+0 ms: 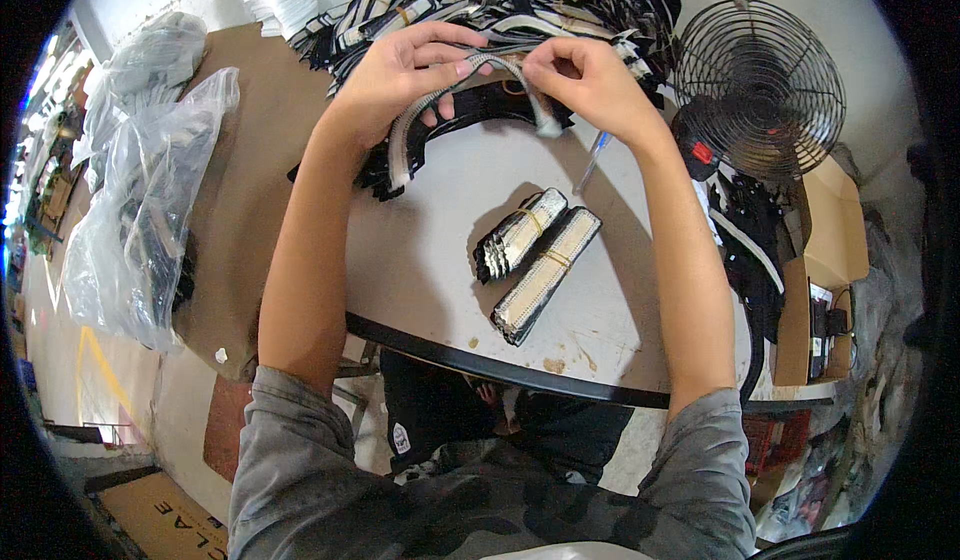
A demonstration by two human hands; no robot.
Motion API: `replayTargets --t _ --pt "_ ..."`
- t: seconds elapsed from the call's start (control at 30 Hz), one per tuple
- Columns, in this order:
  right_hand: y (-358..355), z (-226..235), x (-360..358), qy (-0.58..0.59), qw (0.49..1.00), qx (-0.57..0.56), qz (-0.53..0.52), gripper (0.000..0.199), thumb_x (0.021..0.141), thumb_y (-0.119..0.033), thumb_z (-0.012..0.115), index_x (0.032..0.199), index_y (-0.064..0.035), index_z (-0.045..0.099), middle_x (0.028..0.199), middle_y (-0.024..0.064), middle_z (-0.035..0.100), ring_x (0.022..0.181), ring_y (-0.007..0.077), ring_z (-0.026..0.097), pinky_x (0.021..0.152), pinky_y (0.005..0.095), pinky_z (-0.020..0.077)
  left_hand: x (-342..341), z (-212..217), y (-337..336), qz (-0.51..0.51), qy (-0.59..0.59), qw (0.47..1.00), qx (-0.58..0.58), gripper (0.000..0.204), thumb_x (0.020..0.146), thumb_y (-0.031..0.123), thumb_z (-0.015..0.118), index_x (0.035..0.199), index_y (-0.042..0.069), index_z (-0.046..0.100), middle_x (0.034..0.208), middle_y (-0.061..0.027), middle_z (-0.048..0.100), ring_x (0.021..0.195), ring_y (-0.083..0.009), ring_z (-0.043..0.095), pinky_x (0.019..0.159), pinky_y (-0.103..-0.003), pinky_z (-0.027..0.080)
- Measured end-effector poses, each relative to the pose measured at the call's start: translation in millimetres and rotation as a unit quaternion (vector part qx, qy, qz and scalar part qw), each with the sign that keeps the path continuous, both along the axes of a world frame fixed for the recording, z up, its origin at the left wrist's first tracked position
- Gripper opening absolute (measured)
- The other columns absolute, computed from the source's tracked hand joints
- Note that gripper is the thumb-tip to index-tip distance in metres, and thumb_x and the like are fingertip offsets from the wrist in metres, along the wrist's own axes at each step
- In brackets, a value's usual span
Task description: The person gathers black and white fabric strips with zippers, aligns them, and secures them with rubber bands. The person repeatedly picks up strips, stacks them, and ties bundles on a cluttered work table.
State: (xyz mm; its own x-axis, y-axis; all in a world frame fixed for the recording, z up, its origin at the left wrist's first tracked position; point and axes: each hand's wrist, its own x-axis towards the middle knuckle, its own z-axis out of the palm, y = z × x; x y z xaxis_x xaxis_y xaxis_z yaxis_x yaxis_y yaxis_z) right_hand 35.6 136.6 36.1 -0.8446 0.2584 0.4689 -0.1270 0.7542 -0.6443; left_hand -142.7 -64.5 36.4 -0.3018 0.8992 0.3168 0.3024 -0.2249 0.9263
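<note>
Your grey sleeves (pixel 300 430) fill the lower edge, and both bare forearms run up over the round grey table (pixel 420 260) to its far side. Your left hand (pixel 400 70) is closed on one end of a curved grey-and-white strip (pixel 425 110), thumb and fingers pinching it, and the strip bends down past your wrist. Your right hand (pixel 590 80) pinches the other end, fingers drawn together on it. The strip is held just above the table's far edge, in front of a heap of black-and-white strips (pixel 500 0). Between your forearms lie two banded bundles (pixel 535 255) side by side. A blue pen (pixel 592 160) lies near your right wrist, a black fan (pixel 755 85) stands to the right, and clear plastic bags (pixel 140 190) sit on the left.
</note>
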Motion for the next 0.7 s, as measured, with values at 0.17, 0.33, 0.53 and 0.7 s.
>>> replayTargets --t 0.17,0.33,0.53,0.7 --pt "14 -9 6 -0.055 0.992 -0.114 0.030 0.025 0.101 -0.028 0.074 0.100 -0.0031 0.077 0.084 -0.0057 0.068 0.075 0.0040 0.056 0.069 0.0233 0.0453 -7 -4 1 0.043 0.007 0.999 -0.007 0.042 0.098 0.026 0.077 0.134 0.008 0.067 0.111 -0.0058 0.078 0.070 -0.0078 0.063 0.059 -0.022 0.051" --pt "26 -24 -5 0.011 0.995 -0.028 -0.095 0.029 0.097 -0.031 0.078 0.098 -0.0018 0.078 0.082 0.0011 0.072 0.074 0.0103 0.062 0.069 0.0287 0.0503 -16 -12 5 0.091 0.087 0.992 -0.026 0.039 0.095 0.025 0.080 0.129 0.009 0.071 0.106 -0.0081 0.077 0.078 -0.0122 0.070 0.067 -0.025 0.058" --pt "25 -48 -15 0.017 0.974 0.084 -0.212 0.030 0.091 -0.034 0.079 0.094 -0.0035 0.078 0.081 0.0122 0.074 0.074 0.0256 0.069 0.072 0.0381 0.0548 -16 -22 18 0.237 0.303 0.913 -0.135 0.035 0.083 0.027 0.086 0.114 0.012 0.080 0.100 -0.0146 0.081 0.086 -0.0241 0.077 0.086 -0.036 0.059" --pt "18 -68 -24 0.044 0.939 0.223 -0.259 0.027 0.089 -0.031 0.077 0.093 -0.0050 0.080 0.095 0.0183 0.075 0.102 0.0367 0.071 0.093 0.0481 0.0562 -16 -48 25 0.244 0.421 0.871 -0.061 0.043 0.082 0.033 0.088 0.113 0.006 0.078 0.112 -0.0180 0.078 0.104 -0.0320 0.075 0.091 -0.040 0.058"
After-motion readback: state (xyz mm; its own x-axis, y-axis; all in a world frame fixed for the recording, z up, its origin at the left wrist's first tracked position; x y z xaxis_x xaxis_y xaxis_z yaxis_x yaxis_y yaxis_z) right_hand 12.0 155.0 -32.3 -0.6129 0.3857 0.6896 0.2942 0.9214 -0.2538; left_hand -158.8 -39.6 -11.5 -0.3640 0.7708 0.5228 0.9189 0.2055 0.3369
